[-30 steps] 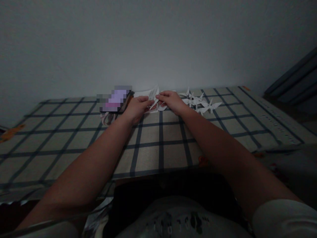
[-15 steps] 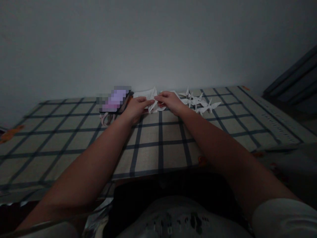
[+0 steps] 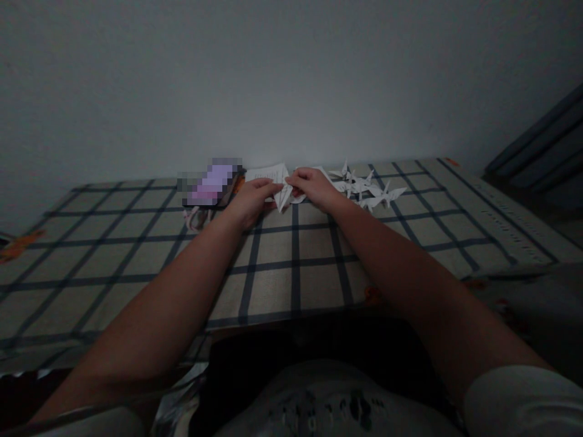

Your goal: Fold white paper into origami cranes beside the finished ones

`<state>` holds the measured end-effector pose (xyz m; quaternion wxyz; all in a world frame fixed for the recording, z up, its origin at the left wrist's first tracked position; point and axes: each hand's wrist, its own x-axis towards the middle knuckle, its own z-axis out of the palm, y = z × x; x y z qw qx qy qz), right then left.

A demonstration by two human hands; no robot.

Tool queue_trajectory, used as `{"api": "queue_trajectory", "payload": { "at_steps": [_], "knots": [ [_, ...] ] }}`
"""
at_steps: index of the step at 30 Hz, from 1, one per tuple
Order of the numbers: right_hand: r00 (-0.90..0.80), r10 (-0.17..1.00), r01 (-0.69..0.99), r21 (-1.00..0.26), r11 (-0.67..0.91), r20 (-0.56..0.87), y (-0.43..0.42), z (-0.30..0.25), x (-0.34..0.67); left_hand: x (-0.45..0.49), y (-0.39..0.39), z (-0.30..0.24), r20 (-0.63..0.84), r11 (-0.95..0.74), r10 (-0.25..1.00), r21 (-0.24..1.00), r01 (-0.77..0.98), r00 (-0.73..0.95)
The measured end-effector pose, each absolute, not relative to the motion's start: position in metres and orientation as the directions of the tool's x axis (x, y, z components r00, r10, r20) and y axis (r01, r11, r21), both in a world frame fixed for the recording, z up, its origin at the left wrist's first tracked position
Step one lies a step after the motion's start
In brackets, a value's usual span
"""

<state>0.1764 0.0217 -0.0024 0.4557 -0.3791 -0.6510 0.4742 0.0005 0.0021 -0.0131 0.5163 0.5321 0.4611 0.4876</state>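
Both my arms reach far across a checked cloth (image 3: pixel 291 255) toward the wall. My left hand (image 3: pixel 252 199) and my right hand (image 3: pixel 313 186) meet over a small folded piece of white paper (image 3: pixel 285 194), and each pinches it with its fingertips. The paper's point hangs down between the two hands. Flat white paper sheets (image 3: pixel 268 173) lie just behind my hands. Several finished white paper cranes (image 3: pixel 367 188) stand in a cluster right of my right hand.
A blurred purple object (image 3: pixel 211 182) lies left of my left hand, near the wall, with a pale cord (image 3: pixel 195 217) beside it. A plain wall rises behind the cloth. A dark slanted panel (image 3: pixel 542 152) stands at the far right.
The folded paper has been turned and lowered: its tip pointed up a second ago and now points down between my fingers. Both hands stayed in place.
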Motion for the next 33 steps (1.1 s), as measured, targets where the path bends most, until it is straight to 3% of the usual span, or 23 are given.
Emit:
{"api": "queue_trajectory", "payload": {
  "at_steps": [10,20,29,33],
  "knots": [
    [-0.271,0.926,0.187,-0.929,0.318,0.262,0.017,0.0,0.175,0.003,-0.003,-0.008,0.081,-0.084,0.994,0.995,0.045,0.067],
    [-0.431,0.877,0.084,-0.958,0.275,0.214,0.023,-0.009,0.174,0.002,-0.002,-0.004,0.187,-0.186,0.982,0.982,0.023,-0.042],
    [-0.424,0.857,0.168,-0.905,0.392,0.292,0.021,-0.008,0.177,0.003,-0.005,-0.004,0.13,-0.13,0.991,0.991,0.01,-0.021],
    [-0.423,0.865,0.135,-0.925,0.356,0.271,0.021,-0.01,0.177,0.004,-0.006,-0.003,0.153,-0.154,0.987,0.988,-0.006,-0.047]
  ]
}}
